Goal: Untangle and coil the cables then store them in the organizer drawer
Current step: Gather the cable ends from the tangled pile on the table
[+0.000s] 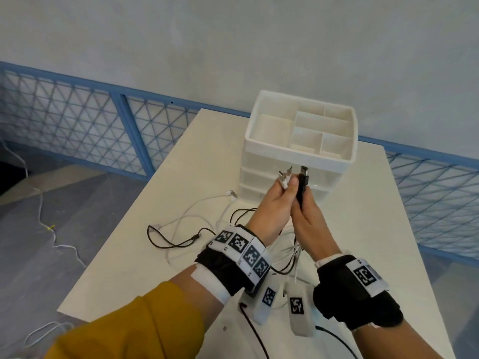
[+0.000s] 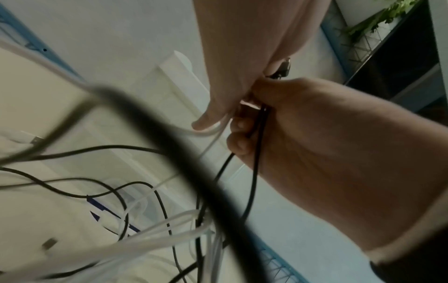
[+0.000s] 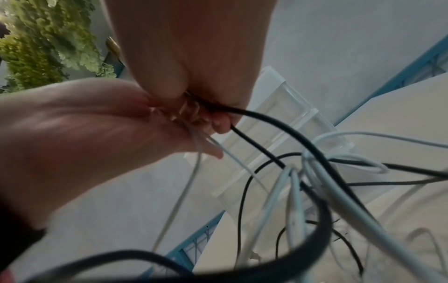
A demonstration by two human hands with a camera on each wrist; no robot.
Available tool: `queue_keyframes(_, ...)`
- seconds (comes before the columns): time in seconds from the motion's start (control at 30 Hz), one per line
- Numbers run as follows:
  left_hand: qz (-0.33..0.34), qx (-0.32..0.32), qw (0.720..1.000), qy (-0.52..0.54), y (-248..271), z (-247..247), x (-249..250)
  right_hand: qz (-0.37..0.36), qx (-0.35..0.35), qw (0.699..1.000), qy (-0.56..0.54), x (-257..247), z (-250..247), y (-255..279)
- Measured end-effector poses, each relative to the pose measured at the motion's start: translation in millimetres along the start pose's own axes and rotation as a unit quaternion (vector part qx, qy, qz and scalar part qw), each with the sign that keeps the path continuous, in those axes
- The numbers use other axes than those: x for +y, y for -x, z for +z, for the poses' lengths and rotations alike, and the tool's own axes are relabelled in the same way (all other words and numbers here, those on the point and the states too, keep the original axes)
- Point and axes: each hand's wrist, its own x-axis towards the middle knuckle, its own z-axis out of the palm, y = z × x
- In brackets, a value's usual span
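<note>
Both hands are raised together in front of the white organizer (image 1: 298,154), whose drawers (image 1: 259,177) look closed. My left hand (image 1: 282,193) pinches white cable ends (image 1: 284,178), their plugs sticking up past the fingers. My right hand (image 1: 307,203) grips a black cable just below its USB plug (image 1: 303,176). From below, the left hand (image 2: 242,57) holds a white cable (image 2: 213,131) and the right hand (image 2: 315,143) curls round black cables (image 2: 254,172). Tangled black and white cables (image 1: 186,229) trail down from both hands onto the table (image 1: 388,216).
The organizer's open top tray has several empty compartments. A loose white plug (image 1: 230,194) lies left of the organizer. A blue mesh fence (image 1: 77,120) runs behind the table. A white cable (image 1: 51,229) lies on the floor at left.
</note>
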Motion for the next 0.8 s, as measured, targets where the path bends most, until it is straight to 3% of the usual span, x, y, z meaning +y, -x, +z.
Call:
queue_keyframes(0.23, -0.04, 0.008, 0.999, -0.013, 9.8, -10.8, -1.1, 0.015, -0.109, 0.991, 0.076, -5.3, -11.9, -10.1)
queue_keyframes(0.3, -0.031, -0.017, 0.998, -0.046, 15.6, -22.3, 0.3, -0.005, -0.102, 0.991, 0.085, -7.7, -18.4, -18.9)
queue_keyframes(0.4, -0.023, -0.024, 0.996, -0.085, 24.2, -56.8, 1.0, 0.013, -0.034, 0.999, 0.001, -16.9, -32.8, -32.2)
queue_keyframes(0.53, -0.049, 0.099, 0.99, -0.087, 42.9, -123.4, -7.7, 0.002, 0.051, 0.998, -0.048, -32.5, -51.6, -41.0)
queue_keyframes(0.63, -0.081, 0.189, 0.968, -0.141, 54.7, -166.3, -26.8, -0.004, 0.062, 0.997, -0.041, -35.0, -50.9, -43.0)
queue_keyframes(0.7, -0.12, 0.219, 0.951, -0.183, 58.5, -181.7, -42.1, 0.007, 0.047, 0.999, -0.022, -29.1, -43.9, -41.0)
queue_keyframes(0.8, -0.158, 0.213, 0.936, -0.232, 50.4, -188.5, -61.7, 0.029, 0.029, 0.999, 0.015, -16.9, -35.7, -34.3)
